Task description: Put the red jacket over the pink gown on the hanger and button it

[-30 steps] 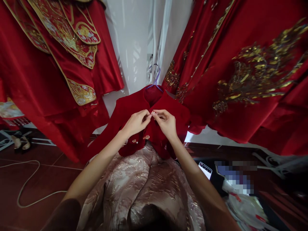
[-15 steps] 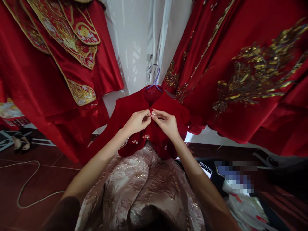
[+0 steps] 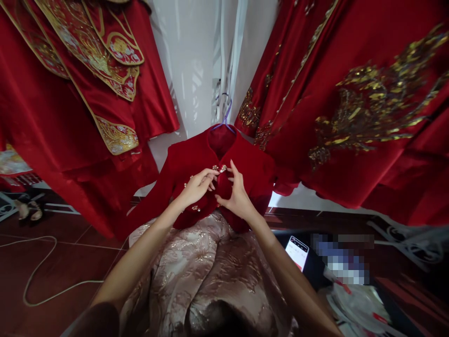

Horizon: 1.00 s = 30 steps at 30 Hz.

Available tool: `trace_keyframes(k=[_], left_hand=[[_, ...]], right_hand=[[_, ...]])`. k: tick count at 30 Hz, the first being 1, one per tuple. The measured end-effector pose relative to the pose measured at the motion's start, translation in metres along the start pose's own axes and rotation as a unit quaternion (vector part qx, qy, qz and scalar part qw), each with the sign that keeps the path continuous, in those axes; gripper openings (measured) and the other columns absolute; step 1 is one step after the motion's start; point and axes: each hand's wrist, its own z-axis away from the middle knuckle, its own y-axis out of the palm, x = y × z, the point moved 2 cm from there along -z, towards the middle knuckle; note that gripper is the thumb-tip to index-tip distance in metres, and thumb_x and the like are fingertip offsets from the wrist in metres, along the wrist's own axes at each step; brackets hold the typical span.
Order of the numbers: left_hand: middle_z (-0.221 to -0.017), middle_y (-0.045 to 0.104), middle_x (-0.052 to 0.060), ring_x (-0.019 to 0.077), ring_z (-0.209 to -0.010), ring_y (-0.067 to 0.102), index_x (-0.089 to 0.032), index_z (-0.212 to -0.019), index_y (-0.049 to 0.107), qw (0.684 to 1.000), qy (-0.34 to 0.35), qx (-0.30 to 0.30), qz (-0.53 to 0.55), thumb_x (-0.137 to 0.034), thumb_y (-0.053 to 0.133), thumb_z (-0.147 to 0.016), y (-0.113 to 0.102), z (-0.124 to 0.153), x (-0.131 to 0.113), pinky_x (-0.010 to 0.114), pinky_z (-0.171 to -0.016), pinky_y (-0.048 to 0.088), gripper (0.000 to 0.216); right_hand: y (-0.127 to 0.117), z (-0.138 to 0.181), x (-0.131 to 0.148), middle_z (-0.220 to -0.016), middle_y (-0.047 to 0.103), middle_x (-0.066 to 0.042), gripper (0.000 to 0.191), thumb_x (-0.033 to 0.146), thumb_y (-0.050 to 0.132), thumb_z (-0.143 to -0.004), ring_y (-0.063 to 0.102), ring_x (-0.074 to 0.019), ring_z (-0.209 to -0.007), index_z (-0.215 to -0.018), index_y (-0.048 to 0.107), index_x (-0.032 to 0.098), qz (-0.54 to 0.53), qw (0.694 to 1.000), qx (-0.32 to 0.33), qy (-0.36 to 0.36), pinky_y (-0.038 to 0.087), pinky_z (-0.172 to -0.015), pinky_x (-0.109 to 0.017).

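A red velvet jacket (image 3: 196, 152) hangs on a purple hanger (image 3: 226, 122), its collar at the top. Jewelled fasteners (image 3: 223, 168) lie at the upper front edge, pointing across the opening. My left hand (image 3: 199, 186) has its fingers bent together at that edge, fingertips beside the fasteners. Just right of the opening, my right hand (image 3: 238, 193) is open, index finger raised near the fasteners and thumb stretched lower down the front. Another jewelled fastener (image 3: 196, 208) shows on the lower left front. Shiny pinkish brocade fabric (image 3: 189, 252) spreads below the jacket.
Red embroidered garments hang at left (image 3: 119, 107) and right (image 3: 351, 178). A lit phone (image 3: 296, 252) lies at lower right, beside plastic packaging (image 3: 361, 304). A pale cable (image 3: 26, 290) crosses the tiled floor at left, with dark shoes (image 3: 35, 210) behind it.
My right hand has released its pinch at the upper fastener and spread its fingers, moving slightly lower. My left hand has shifted slightly down and left. The upper fasteners are now more exposed.
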Motion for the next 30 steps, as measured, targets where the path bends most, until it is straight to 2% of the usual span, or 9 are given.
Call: trace_keyframes(k=[3, 5, 8, 11, 13, 17, 20, 24, 30], left_hand=[[-0.091, 0.065, 0.004, 0.0079, -0.064, 0.059, -0.019, -0.101, 0.058, 0.997, -0.033, -0.054, 0.051, -0.03, 0.042, -0.089, -0.011, 0.01, 0.013, 0.021, -0.061, 0.05, 0.023], [-0.089, 0.065, 0.003, 0.0086, -0.067, 0.059, -0.019, -0.095, 0.059, 0.989, -0.051, -0.138, 0.025, -0.026, 0.047, -0.086, -0.019, 0.016, 0.023, 0.02, -0.06, 0.05, 0.017], [-0.09, 0.064, 0.003, 0.0102, -0.074, 0.06, -0.019, -0.09, 0.059, 0.968, -0.052, -0.239, -0.061, -0.02, 0.052, -0.08, -0.027, 0.026, 0.039, 0.021, -0.064, 0.05, 0.011], [-0.092, 0.061, 0.003, 0.0104, -0.073, 0.059, -0.019, -0.092, 0.057, 0.957, -0.036, -0.257, -0.133, -0.019, 0.056, -0.077, -0.026, 0.032, 0.047, 0.022, -0.064, 0.049, 0.014], [-0.093, 0.06, 0.004, 0.0107, -0.072, 0.058, -0.019, -0.094, 0.055, 0.952, -0.026, -0.26, -0.163, -0.022, 0.059, -0.077, -0.023, 0.035, 0.048, 0.023, -0.062, 0.049, 0.018], [-0.087, 0.058, 0.002, 0.0107, -0.069, 0.057, -0.019, -0.094, 0.05, 0.944, -0.025, -0.26, -0.2, -0.029, 0.064, -0.074, -0.019, 0.039, 0.046, 0.024, -0.063, 0.048, 0.026], [-0.082, 0.059, 0.001, 0.0113, -0.07, 0.058, -0.02, -0.092, 0.048, 0.945, -0.027, -0.253, -0.205, -0.029, 0.064, -0.075, -0.018, 0.041, 0.047, 0.024, -0.066, 0.048, 0.025], [-0.08, 0.061, 0.0, 0.0108, -0.069, 0.059, -0.02, -0.092, 0.047, 0.947, -0.031, -0.255, -0.192, -0.026, 0.06, -0.078, -0.019, 0.042, 0.046, 0.023, -0.066, 0.048, 0.02], [-0.076, 0.062, 0.0, 0.0102, -0.064, 0.058, -0.02, -0.09, 0.053, 0.952, -0.041, -0.262, -0.155, -0.029, 0.056, -0.081, -0.021, 0.041, 0.041, 0.022, -0.062, 0.048, 0.014]], right_hand=[[0.001, 0.017, -0.007, -0.143, 0.025, -0.014, 0.091, 0.012, 0.057, -0.069, 0.04, -0.0284, -0.124, -0.148, 0.012, 0.022, 0.061, 0.998, -0.008, 0.006, 0.051, -0.089, -0.04], [-0.001, 0.022, -0.017, -0.133, 0.037, -0.014, 0.082, 0.009, 0.051, -0.069, 0.05, -0.0247, -0.112, -0.145, 0.022, 0.022, 0.061, 0.996, -0.042, 0.043, 0.053, -0.081, -0.036], [-0.009, 0.021, -0.034, -0.099, 0.056, -0.007, 0.07, 0.011, 0.052, -0.067, 0.058, -0.0178, -0.082, -0.134, 0.036, 0.021, -0.005, 0.989, -0.085, 0.121, 0.051, -0.07, -0.032], [-0.026, 0.015, -0.043, -0.072, 0.054, 0.003, 0.054, 0.018, 0.054, -0.067, 0.05, -0.0104, -0.055, -0.12, 0.045, 0.021, -0.149, 0.961, -0.111, 0.203, 0.045, -0.054, -0.024], [-0.039, 0.012, -0.041, -0.065, 0.051, 0.006, 0.045, 0.022, 0.055, -0.069, 0.045, -0.0081, -0.049, -0.113, 0.05, 0.021, -0.249, 0.927, -0.118, 0.252, 0.039, -0.048, -0.021], [-0.055, 0.008, -0.023, -0.069, 0.06, 0.002, 0.043, 0.025, 0.061, -0.066, 0.056, -0.0114, -0.061, -0.109, 0.058, 0.02, -0.382, 0.867, -0.072, 0.311, 0.045, -0.056, -0.023], [-0.055, 0.006, -0.005, -0.085, 0.066, 0.0, 0.046, 0.019, 0.061, -0.063, 0.062, -0.013, -0.076, -0.109, 0.058, 0.023, -0.434, 0.85, -0.041, 0.296, 0.049, -0.069, -0.025], [-0.042, 0.004, 0.017, -0.095, 0.064, 0.0, 0.045, 0.015, 0.057, -0.068, 0.061, -0.0115, -0.079, -0.112, 0.053, 0.025, -0.424, 0.878, 0.005, 0.221, 0.05, -0.075, -0.026], [-0.006, 0.002, 0.023, -0.102, 0.058, -0.005, 0.043, 0.022, 0.058, -0.077, 0.059, -0.0151, -0.098, -0.118, 0.046, 0.026, -0.247, 0.96, 0.045, 0.123, 0.05, -0.087, -0.032]])
